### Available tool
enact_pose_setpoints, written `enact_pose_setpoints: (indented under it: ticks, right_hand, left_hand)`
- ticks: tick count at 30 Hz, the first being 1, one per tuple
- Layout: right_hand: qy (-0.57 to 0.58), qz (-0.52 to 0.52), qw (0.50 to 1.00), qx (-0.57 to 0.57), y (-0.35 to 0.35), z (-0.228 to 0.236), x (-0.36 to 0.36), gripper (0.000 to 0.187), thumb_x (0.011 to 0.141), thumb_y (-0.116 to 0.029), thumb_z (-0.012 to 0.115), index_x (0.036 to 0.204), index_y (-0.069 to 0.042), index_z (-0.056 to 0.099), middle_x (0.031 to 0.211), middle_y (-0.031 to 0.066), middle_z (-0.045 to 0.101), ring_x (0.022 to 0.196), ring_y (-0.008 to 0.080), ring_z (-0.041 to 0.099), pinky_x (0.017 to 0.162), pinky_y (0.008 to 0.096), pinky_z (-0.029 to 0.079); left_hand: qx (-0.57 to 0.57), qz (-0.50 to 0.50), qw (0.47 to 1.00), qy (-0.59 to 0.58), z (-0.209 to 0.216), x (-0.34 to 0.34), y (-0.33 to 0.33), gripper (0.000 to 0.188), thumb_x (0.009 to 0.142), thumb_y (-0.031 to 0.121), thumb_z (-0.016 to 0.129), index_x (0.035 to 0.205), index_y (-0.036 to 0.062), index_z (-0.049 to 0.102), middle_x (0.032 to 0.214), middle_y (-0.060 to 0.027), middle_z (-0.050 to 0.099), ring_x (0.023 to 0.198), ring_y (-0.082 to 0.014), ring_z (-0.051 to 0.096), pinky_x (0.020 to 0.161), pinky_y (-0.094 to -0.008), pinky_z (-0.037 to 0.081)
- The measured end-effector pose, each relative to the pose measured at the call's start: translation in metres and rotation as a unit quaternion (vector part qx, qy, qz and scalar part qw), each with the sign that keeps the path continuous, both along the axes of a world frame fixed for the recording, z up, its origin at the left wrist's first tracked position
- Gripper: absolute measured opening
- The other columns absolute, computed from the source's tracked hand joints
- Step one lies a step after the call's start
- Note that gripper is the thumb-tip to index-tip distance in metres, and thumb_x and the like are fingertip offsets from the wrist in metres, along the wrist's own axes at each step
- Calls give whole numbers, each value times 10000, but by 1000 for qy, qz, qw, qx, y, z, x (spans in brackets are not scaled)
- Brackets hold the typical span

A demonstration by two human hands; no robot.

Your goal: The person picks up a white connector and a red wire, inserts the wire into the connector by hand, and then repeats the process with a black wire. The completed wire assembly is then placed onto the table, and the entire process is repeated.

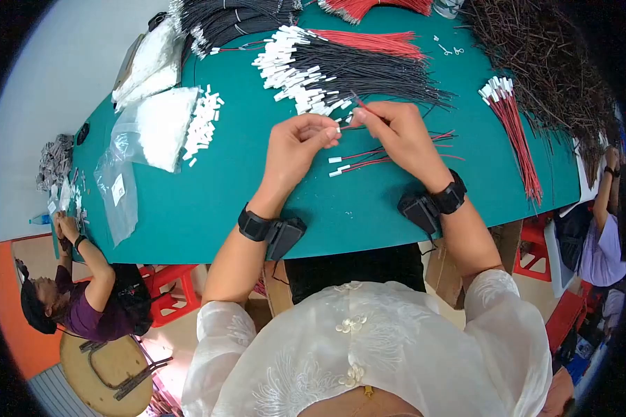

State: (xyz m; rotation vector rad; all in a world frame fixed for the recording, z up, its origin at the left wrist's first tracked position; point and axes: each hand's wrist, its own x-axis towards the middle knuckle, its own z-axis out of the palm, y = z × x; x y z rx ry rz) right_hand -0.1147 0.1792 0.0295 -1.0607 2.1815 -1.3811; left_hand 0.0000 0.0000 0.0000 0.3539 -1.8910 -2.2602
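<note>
Above the middle of the green table, my left hand is closed, its thumb and finger pinching a small white connector. My right hand is closed close to it, fingertips on a thin red wire that leads toward the connector. A slender dark-and-red piece sticks up past the right fingertips; its kind is unclear. Just below the hands lie a few red wires with white connectors. Beyond them spreads a large pile of black wires with white connectors on their left ends.
Loose white connectors spill beside a clear plastic bag on the left. A red wire bundle lies at right, near a heap of dark brown wires. Another person works at the left edge; a red stool stands nearby.
</note>
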Motion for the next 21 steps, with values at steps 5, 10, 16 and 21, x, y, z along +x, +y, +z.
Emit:
enact_pose_setpoints:
  ticks: [5,10,16,21]
  right_hand:
    - [167,-48,984,-28,3,-10,-11,228,967,-161,585,899,30,689,667,112,614,597,175,580,569,311,447]
    - [173,-61,983,12,5,-9,-12,227,969,-149,573,886,37,674,646,96,595,580,150,566,551,302,436]
    - [53,-56,997,20,3,0,-4,227,971,-157,576,888,27,681,641,84,581,567,124,520,536,291,410]
    - [55,-25,998,-22,0,2,2,216,974,-165,585,870,16,640,623,41,515,568,87,417,523,270,358]
  left_hand:
    - [-263,-27,964,-11,7,5,2,146,839,111,766,960,39,725,855,-20,702,703,-90,607,653,-209,475]
    - [-367,-43,929,-9,13,4,1,162,793,74,775,931,18,712,818,-17,679,615,-88,506,565,-259,429]
    - [-474,58,878,23,5,-2,1,155,785,76,777,903,7,705,818,-37,676,601,-97,502,544,-280,423]
    - [-491,44,870,24,6,-1,1,139,817,66,753,927,1,696,846,-59,694,632,-98,569,581,-262,466]
